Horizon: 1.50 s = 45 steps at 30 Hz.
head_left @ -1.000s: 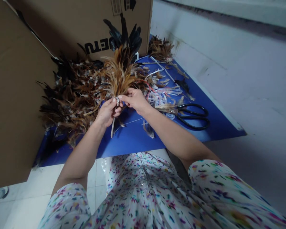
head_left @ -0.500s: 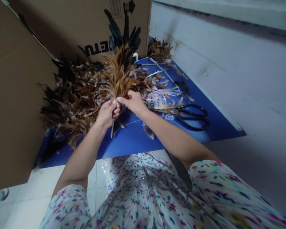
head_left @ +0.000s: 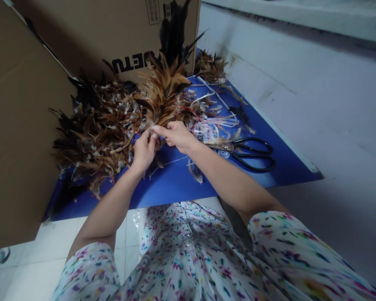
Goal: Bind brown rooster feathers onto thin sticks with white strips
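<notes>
Feather bundle (head_left: 166,94), brown with long dark tips, is what I have between my two hands, over the middle of the blue surface (head_left: 172,190), fanning toward its far edge. My left hand (head_left: 144,149) is closed to a pinch on the pale base; my right hand (head_left: 178,136) is closed beside it, thumb and fingers at the same base. I can't tell whether the bundle touches what lies beneath it.

A feather heap (head_left: 97,121) spreads along the surface's left side, up to the cardboard box (head_left: 94,37). A smaller feather pile (head_left: 210,67) sits at the far right corner, near the wall (head_left: 301,104). Just right of my right hand lies the white string tangle (head_left: 208,130). The scissors (head_left: 253,154) lie nearer the front right corner, black handles pointing right, their blade tips hidden from me.
</notes>
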Each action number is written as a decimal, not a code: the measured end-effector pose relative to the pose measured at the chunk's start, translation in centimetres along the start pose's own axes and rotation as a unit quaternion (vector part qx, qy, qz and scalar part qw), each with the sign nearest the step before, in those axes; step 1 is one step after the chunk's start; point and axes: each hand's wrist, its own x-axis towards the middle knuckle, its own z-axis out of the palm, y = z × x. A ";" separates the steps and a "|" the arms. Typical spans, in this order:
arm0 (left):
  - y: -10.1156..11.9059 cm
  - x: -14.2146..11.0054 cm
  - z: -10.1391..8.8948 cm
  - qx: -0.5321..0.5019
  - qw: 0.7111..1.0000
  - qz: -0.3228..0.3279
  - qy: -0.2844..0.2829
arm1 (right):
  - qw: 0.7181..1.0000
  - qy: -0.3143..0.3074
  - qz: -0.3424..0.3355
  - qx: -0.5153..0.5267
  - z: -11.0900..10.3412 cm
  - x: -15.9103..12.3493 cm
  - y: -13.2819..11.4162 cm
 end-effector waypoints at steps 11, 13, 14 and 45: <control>-1.3 -0.4 -0.1 0.428 0.874 0.231 -0.004 | 0.998 0.039 0.017 0.038 0.4 -0.1 -0.1; -1.5 -0.4 -0.1 0.415 0.880 0.232 -0.003 | 0.998 0.050 0.015 0.034 0.5 -0.1 -0.2; -1.5 -0.4 -0.1 0.401 0.887 0.228 -0.003 | 0.998 0.053 0.008 0.034 0.5 -0.1 -0.3; 2.2 -0.2 -0.3 -0.209 0.919 -0.276 -0.189 | 0.994 -0.084 -0.022 -0.064 -1.7 -0.1 -1.2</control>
